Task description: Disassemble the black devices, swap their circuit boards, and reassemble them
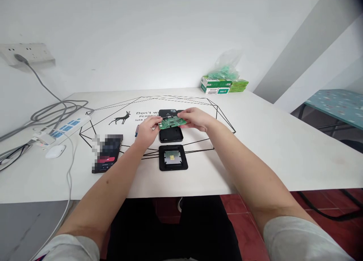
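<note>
A green circuit board (172, 122) is held level between both hands, just above an open black case half (171, 135). My left hand (148, 130) pinches the board's left edge. At the board's right edge my right hand (196, 118) grips it with curled fingers. Another black case part (168, 113) lies behind the board, partly hidden. Nearer to me lies a black square cover (173, 157) with a metal plate and a yellow pad in its middle. A small blue-tipped tool (136, 131) lies beside my left hand.
A phone (107, 154) lies left of the cover. A white power strip (65, 128) with grey cables and a white mouse (55, 151) are at the far left. Green boxes (224, 85) under a plastic bag stand at the table's back. A patterned table (337, 102) stands on the right.
</note>
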{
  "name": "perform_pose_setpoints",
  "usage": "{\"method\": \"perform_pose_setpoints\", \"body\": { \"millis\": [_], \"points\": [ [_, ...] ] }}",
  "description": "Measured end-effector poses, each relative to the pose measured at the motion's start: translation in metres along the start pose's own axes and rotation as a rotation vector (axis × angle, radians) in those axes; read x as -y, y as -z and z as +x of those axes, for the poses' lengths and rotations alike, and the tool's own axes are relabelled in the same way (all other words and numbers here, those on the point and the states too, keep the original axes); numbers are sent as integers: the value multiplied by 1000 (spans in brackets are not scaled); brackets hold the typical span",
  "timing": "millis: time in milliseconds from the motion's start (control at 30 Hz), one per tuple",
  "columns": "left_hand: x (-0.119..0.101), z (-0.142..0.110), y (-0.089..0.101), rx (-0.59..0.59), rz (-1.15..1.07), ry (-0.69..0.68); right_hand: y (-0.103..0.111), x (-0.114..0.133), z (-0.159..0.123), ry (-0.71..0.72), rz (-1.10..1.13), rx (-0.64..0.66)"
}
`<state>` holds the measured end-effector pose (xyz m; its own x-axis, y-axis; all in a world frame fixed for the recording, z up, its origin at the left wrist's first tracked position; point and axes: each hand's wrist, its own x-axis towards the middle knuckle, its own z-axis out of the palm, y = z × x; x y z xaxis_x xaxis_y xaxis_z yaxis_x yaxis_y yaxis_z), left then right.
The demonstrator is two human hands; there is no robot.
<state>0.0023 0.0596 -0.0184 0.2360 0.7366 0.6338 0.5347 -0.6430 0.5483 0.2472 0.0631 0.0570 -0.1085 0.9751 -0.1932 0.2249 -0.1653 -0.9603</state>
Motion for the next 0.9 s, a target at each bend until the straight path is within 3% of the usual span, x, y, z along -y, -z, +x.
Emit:
{"method": "perform_pose_setpoints", "body": {
  "millis": [33,167,333,433,667,900],
  "points": [
    [-4,0,1,63,-9,6,0,-8,-2,-17,89,20],
    [-14,0,11,264,71,78,15,-27,-5,4,99,-199],
    [-8,-1,27,549,271,141,61,-39,-2,-11,-134,-330],
    [-5,-1,30,689,289,192,69,-48,4,-36,-332,-366],
    [-3,0,30,679,305,216,44,-58,14,-74,-744,-360],
    [-6,0,31,698,347,205,36,-60,13,-90,-987,-336]
  ]
}}
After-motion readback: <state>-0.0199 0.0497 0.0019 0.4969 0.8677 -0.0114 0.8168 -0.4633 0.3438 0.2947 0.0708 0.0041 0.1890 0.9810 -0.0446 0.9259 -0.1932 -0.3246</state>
